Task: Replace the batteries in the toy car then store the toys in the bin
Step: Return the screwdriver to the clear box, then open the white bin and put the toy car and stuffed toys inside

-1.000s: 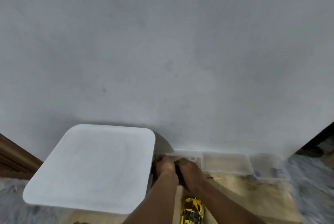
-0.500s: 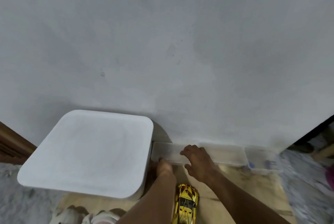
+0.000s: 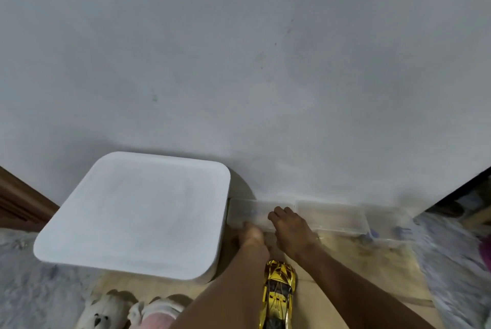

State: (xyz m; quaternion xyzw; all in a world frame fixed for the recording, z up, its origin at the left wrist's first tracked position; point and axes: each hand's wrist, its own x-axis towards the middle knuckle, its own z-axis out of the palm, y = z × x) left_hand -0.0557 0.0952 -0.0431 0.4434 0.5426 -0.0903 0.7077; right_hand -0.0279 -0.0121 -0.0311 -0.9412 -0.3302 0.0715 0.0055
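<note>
A shiny yellow toy car (image 3: 279, 294) lies on the wooden floor between my two forearms, nose pointing at the wall. Both hands reach past it to a small clear plastic box (image 3: 245, 213) against the wall. My right hand (image 3: 291, 227) rests on the box's lid with fingers curled over it. My left hand (image 3: 252, 235) touches the box's near edge; its fingers are blurred. A large white bin (image 3: 138, 217) with its lid on stands to the left. Two plush toys (image 3: 127, 312) lie at the bottom left.
Two more clear plastic boxes (image 3: 332, 217) (image 3: 388, 222) line the grey wall to the right, the far one holding small blue items. Grey rug (image 3: 451, 275) borders the floor on the right, another grey rug (image 3: 24, 275) on the left. Brown wooden furniture (image 3: 18, 206) sits far left.
The view has tilted down, showing more of the car and the plush toys. My right hand moved onto the top of the clear box; my left hand stayed at its near edge.
</note>
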